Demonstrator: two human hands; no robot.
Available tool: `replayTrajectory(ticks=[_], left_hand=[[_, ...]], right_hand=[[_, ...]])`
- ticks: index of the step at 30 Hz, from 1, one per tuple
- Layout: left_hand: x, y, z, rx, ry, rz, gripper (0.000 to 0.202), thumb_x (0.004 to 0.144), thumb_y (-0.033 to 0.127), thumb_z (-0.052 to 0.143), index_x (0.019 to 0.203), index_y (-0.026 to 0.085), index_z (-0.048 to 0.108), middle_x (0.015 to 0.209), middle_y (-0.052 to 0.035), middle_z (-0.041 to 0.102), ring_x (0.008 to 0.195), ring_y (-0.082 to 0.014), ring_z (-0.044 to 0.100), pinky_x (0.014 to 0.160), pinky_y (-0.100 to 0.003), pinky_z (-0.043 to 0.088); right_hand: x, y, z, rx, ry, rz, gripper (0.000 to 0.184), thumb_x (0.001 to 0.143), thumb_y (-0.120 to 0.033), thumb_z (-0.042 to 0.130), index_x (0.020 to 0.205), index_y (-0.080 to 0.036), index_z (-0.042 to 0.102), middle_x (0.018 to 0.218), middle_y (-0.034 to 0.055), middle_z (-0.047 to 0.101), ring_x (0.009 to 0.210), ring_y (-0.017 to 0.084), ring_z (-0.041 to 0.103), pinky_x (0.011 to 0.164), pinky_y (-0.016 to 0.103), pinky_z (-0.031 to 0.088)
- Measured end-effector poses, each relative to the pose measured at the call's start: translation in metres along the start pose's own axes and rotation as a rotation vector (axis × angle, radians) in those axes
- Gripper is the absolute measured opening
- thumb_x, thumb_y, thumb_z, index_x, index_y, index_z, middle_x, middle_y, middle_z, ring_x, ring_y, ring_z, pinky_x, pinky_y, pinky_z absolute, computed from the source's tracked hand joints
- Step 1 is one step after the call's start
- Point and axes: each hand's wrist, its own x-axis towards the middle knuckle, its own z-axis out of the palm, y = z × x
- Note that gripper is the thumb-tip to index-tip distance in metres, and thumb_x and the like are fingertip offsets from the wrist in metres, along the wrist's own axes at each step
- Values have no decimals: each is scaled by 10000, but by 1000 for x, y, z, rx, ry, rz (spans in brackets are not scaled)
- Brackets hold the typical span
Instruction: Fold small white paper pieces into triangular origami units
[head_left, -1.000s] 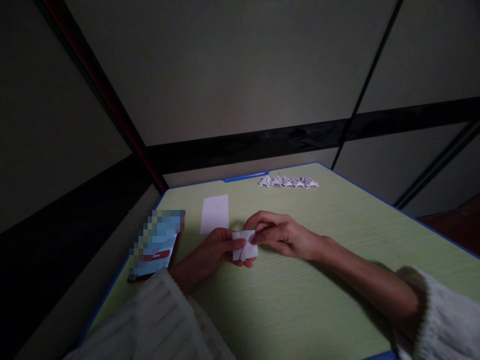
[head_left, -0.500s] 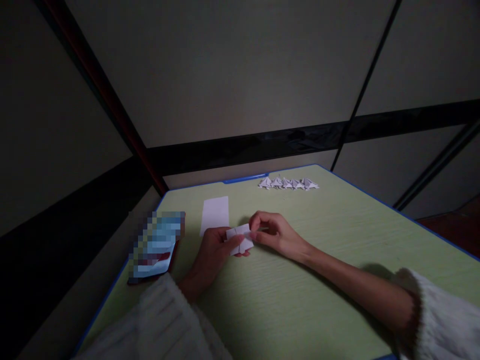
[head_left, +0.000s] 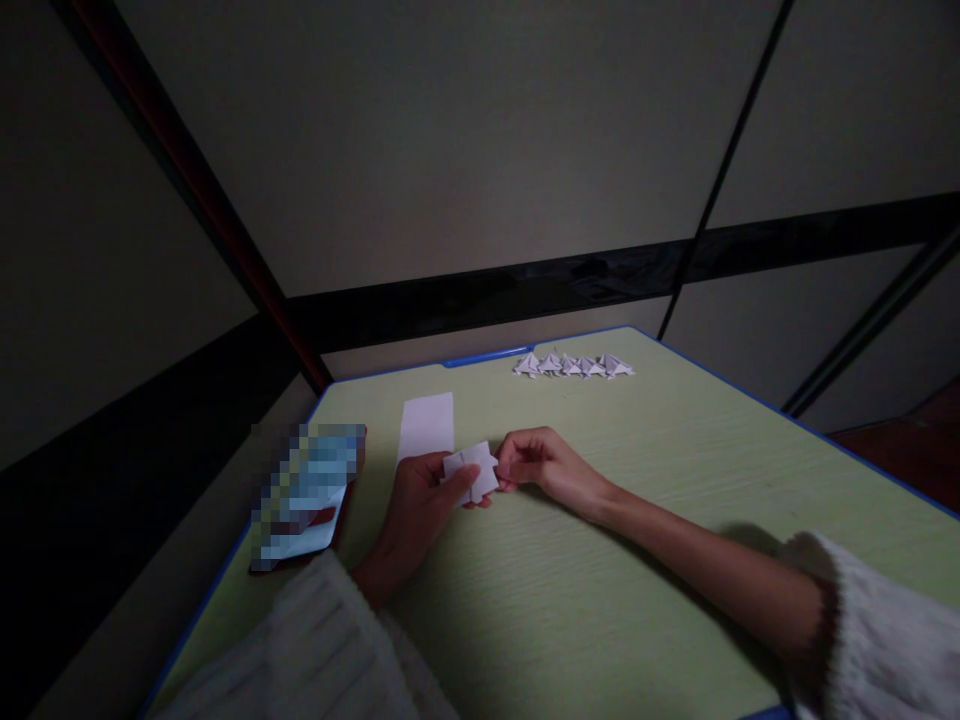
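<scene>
A small folded piece of white paper (head_left: 480, 464) is pinched in my left hand (head_left: 420, 500), with the thumb pressed flat on top and fingertips showing beneath its lower edge. My right hand (head_left: 546, 464) is closed at the paper's right edge, thumb and index finger pinching a small corner that sticks out there. Behind my left hand a flat sheet of white paper (head_left: 427, 422) lies on the table. Toward the table's far edge sits a row of several folded white paper figures (head_left: 570, 366), side by side and touching.
The pale green table (head_left: 660, 440) has a blue rim. At its left side lies a phone-like device in a dark red case (head_left: 319, 515), its screen partly blurred. Dark cabinet panels (head_left: 487, 150) rise behind the far edge, and another wall stands close on the left.
The folded paper has tilted slightly in my left hand. My right fingers have closed and shifted from over its right side to a small corner at its edge.
</scene>
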Motion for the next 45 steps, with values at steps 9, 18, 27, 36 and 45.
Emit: replayTrajectory(ticks=[9,18,27,36,45], left_hand=[[-1,0,4,8,-46,-22,144,591,224,593,499,114,599,450,14,600,433,-110,526,433,-195,376],[0,-7,0,-183,-219,-3,162,635,266,581,581,116,607,480,1,605,428,-92,510,452,-196,379],[5,-6,0,-168,-168,-47,161,627,250,582,577,98,592,445,0,582,405,-84,502,424,-183,365],[3,-7,0,-83,-379,-182,241,573,327,619,533,92,583,389,4,556,331,-79,486,361,-176,367],[3,-10,-1,-41,-458,-137,287,611,366,569,537,89,590,409,1,558,345,-71,488,367,-165,358]], right_hand=[[-3,-3,6,-208,-53,-37,192,696,-255,495,561,-134,429,456,-42,439,407,47,367,392,169,253],[-4,5,8,-36,-94,-139,322,659,-388,543,511,-141,398,438,-44,412,400,44,336,399,182,218],[-2,1,3,-67,-44,-208,98,673,-200,544,700,-116,500,572,-14,496,502,66,437,498,200,341],[-6,-10,-14,-609,-213,-545,118,708,-96,504,742,-90,617,735,73,581,680,116,533,630,242,423],[-3,-9,-19,-574,-308,-487,142,728,-133,497,698,-81,625,731,86,601,651,102,557,597,210,440]])
